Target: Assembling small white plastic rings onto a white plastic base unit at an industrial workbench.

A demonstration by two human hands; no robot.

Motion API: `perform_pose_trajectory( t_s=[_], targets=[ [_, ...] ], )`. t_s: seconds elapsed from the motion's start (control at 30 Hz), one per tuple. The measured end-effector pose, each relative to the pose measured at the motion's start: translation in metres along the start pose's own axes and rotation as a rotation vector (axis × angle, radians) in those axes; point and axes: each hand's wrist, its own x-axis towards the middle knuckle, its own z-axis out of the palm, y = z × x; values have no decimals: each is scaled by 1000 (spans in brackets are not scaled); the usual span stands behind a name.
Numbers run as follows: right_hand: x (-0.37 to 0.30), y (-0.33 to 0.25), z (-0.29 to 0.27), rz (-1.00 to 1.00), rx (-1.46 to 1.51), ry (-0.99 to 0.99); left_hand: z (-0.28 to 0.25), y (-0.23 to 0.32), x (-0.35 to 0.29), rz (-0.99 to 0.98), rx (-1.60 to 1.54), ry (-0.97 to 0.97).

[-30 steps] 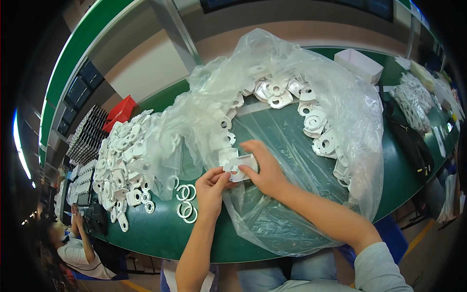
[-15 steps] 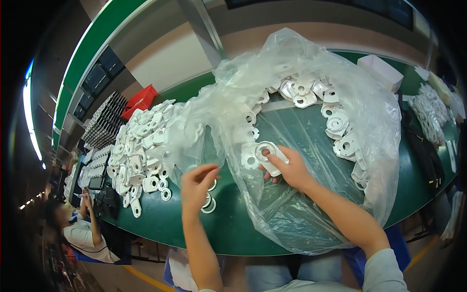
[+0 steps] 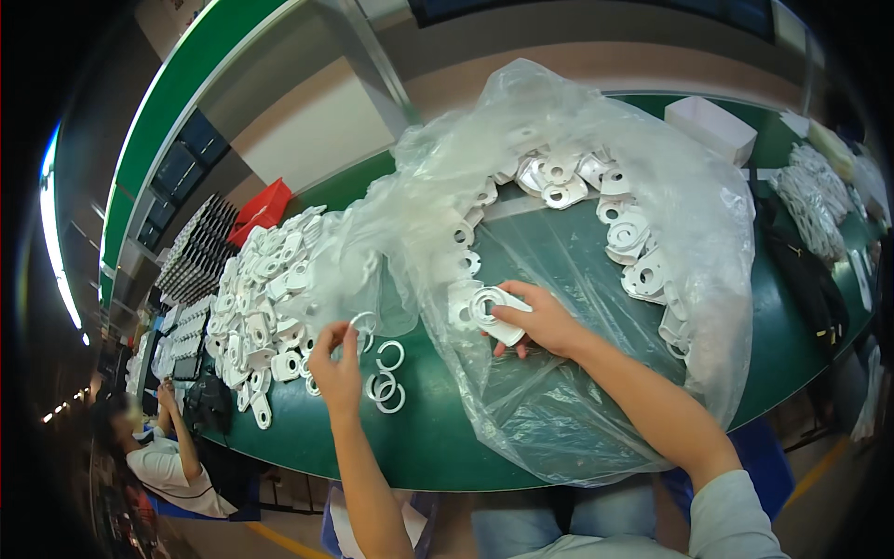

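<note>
My right hand grips a flat white part with a rounded end and a ring-shaped opening, above the near left of a clear plastic bag. My left hand pinches a thin white ring at its fingertips, to the left of the bag. Several loose white rings lie on the green table just right of that hand. A big heap of similar white parts sits to the left. More white parts form an arc on the plastic bag.
Behind the heap stand a red bin and dark stacked trays. A white box is at the far right, near a bundle of pale strips and a dark cloth item. Another person sits at the left.
My left hand has moved left and now holds a ring lifted off the table. My right hand keeps the white part in nearly the same place. The whole view has shifted slightly.
</note>
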Motion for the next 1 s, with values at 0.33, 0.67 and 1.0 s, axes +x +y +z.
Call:
perform_pose_trajectory(
  t_s=[0.33, 0.67, 1.0],
  targets=[
    [4, 8, -9, 43, 132, -90, 81, 90, 5, -214, -716, -430],
    [2, 4, -8, 46, 149, -130, 102, 81, -12, 14, -570, -299],
    [0, 5, -5, 3, 3, -143, 101, 80, -13, 132, -434, -334]
  ],
)
